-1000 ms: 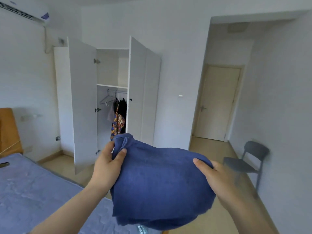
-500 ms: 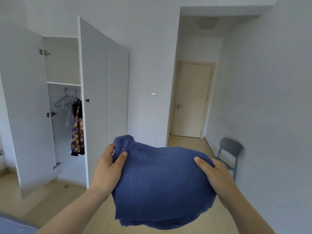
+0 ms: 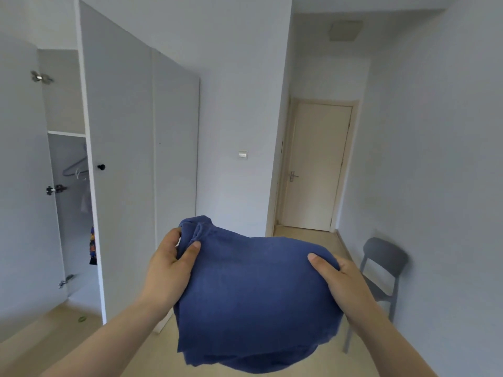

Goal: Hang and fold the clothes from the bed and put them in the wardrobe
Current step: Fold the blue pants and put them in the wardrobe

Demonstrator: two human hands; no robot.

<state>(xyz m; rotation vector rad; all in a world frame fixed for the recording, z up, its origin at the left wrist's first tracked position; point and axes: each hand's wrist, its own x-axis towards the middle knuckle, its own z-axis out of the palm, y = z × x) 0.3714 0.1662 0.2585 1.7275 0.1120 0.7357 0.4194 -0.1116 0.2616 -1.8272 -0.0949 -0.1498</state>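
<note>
While the left hand and right hand grip the folded blue garment in mid-air near the open wardrobe, a patterned piece already hangs inside; I'd judge shelving this one remains.

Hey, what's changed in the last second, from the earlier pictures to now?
The view has moved toward the wardrobe and swung right: it now fills the left side, nearer, and the bed is out of view. Nothing was taken or let go: left hand and right hand still grip the folded blue garment by its sides.
</note>
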